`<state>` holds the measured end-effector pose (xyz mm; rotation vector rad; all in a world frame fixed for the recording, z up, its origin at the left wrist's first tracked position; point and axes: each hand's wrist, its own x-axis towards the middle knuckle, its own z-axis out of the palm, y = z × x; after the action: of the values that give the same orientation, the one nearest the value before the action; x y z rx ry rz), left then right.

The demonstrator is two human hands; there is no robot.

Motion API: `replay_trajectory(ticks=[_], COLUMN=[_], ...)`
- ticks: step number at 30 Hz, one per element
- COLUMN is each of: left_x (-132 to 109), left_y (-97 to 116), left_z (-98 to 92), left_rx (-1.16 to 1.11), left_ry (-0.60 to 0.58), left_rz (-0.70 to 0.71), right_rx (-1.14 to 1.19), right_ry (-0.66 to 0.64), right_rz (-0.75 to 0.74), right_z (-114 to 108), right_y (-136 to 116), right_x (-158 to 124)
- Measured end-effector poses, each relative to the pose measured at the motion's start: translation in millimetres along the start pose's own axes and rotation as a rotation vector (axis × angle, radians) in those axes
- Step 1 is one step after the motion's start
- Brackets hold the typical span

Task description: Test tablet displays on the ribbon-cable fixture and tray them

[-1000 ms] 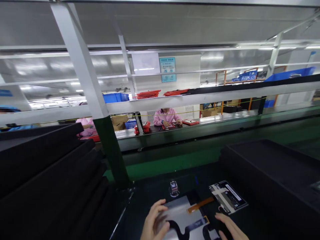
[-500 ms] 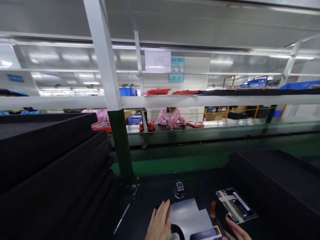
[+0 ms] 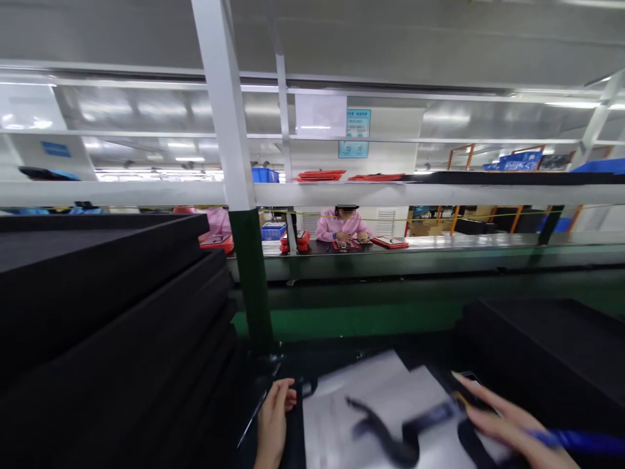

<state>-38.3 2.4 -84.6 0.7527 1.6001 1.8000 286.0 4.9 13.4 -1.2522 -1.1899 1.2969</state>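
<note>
A silvery flat panel with black ribbon-like strips (image 3: 351,397) lies at the bottom centre, tilted and partly blurred. My left hand (image 3: 274,417) is just left of it, fingers curled together; what they hold, if anything, is hidden. On the panel's right edge, my right hand (image 3: 508,417) grips beside a dark strip, thumb and fingers at the edge. A blurred blue object (image 3: 581,441) shows by my right wrist. Most of the dark-framed part behind my right hand is hidden.
Stacked black trays (image 3: 112,326) rise at the left, and a black block (image 3: 547,352) stands at the right. A white and green post (image 3: 247,260) is ahead. Beyond the green ledge, a person in pink (image 3: 344,227) works near red trays (image 3: 390,241).
The panel has come up and turned, now showing more of its surface. My left hand has moved left off it, and my right hand has moved up onto its right edge. The view has shifted slightly left.
</note>
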Motion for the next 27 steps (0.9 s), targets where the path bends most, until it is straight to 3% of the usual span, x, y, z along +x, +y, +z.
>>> replay_trajectory(ticks=[2,5,10,14,17,21,24,27], left_x=[0,-3,-8,-8,-7,-8,-11,-15], left_y=[-2,-6,-5,-11,-14,-10,-5,-4], left_z=[-0.7,0.8,5.3,6.9,7.2,6.7,5.7,4.2], left_rx=[0.038,0.111,0.168,0.189,0.196,0.209,0.201,0.208], left_ry=[-0.097,-0.178,-0.137,-0.153,-0.171,-0.178,-0.197,-0.218], left_rz=[0.036,0.082,0.162,0.186,0.192,0.186,0.184,0.172], right_rx=[0.071,0.170,0.133,0.022,-0.089,-0.253,-0.387,-0.539], right_ry=[0.021,0.074,0.072,0.061,0.092,0.179,0.259,0.309], right_rz=[-0.022,-0.141,-0.233,-0.226,-0.233,-0.321,-0.401,-0.463], right_z=[13,43,104,138,148,142,133,116], right_y=[-23,-36,-25,-9,0,-2,-8,-11], right_x=[34,96,184,225,239,242,228,194])
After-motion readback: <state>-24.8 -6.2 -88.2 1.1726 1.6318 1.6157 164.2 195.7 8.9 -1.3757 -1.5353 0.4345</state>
